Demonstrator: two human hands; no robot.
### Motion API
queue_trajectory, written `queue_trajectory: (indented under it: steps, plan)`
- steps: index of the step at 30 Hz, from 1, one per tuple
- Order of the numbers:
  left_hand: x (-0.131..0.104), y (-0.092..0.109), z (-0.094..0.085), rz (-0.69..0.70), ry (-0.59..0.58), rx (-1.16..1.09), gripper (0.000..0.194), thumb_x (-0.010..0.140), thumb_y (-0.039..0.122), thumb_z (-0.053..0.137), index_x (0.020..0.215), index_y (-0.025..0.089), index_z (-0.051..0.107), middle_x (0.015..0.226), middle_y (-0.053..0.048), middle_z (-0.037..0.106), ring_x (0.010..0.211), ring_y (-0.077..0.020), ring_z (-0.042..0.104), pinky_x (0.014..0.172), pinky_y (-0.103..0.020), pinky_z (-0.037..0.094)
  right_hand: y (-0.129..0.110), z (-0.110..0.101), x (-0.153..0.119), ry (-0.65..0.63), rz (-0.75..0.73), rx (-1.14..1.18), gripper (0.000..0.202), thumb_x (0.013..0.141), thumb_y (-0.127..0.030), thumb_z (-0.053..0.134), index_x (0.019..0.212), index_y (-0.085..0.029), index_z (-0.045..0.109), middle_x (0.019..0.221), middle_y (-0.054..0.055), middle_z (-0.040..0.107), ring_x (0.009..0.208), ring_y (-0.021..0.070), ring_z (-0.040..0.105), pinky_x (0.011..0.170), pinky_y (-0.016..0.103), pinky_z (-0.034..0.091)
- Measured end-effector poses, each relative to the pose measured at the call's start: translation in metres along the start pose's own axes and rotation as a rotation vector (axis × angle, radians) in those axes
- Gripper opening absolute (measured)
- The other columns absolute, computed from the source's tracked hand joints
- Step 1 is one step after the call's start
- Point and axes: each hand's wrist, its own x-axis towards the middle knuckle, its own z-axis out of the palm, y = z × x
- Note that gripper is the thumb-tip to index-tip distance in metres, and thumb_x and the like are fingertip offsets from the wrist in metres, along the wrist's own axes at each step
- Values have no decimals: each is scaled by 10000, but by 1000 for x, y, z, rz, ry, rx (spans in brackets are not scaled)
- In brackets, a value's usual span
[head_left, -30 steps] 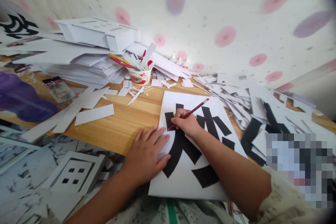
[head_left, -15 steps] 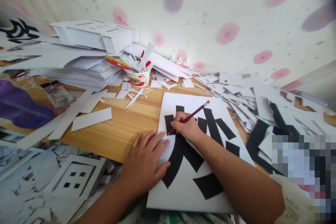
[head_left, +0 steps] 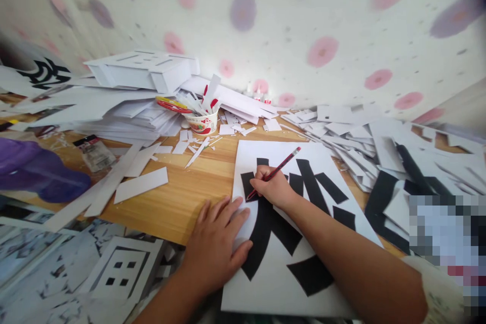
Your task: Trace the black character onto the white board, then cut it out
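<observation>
A white board (head_left: pixel 261 293) lies on the wooden table, with black cut-out shapes (head_left: pixel 311 276) on it forming a large character. My right hand (head_left: pixel 273 187) is closed around a dark red pencil (head_left: pixel 284 163), its tip touching down beside the small black piece (head_left: pixel 247 187) at the upper left of the board. Flat on the board's left edge rests my left hand (head_left: pixel 218 245), fingers spread and holding nothing; its fingertips are just below and left of the pencil tip.
A paper cup (head_left: pixel 203 124) holds scissors and strips. Stacked white sheets (head_left: pixel 136 116) lie at the back left, and white offcuts (head_left: pixel 353 136) are heaped at the right. A purple object (head_left: pixel 45 174) and a white strip (head_left: pixel 141 185) are at the left.
The whole view has shifted, so the table things appear slightly lower and further right. The pencil tip has moved slightly along the small black piece's lower edge.
</observation>
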Motion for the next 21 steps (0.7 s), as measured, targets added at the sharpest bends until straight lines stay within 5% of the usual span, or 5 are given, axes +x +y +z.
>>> queue_trajectory:
  steps: [21]
  plan:
    - [1,-1,-1,5,-31,43,486,858,361,562,1337,285,525,1479,-25,477,1324,-317,417,1079,-611,317,1,2,5,63,-3,-32,251,667,-155,555,508,-222,373,429,-73,467,433,92,448,451,209,333]
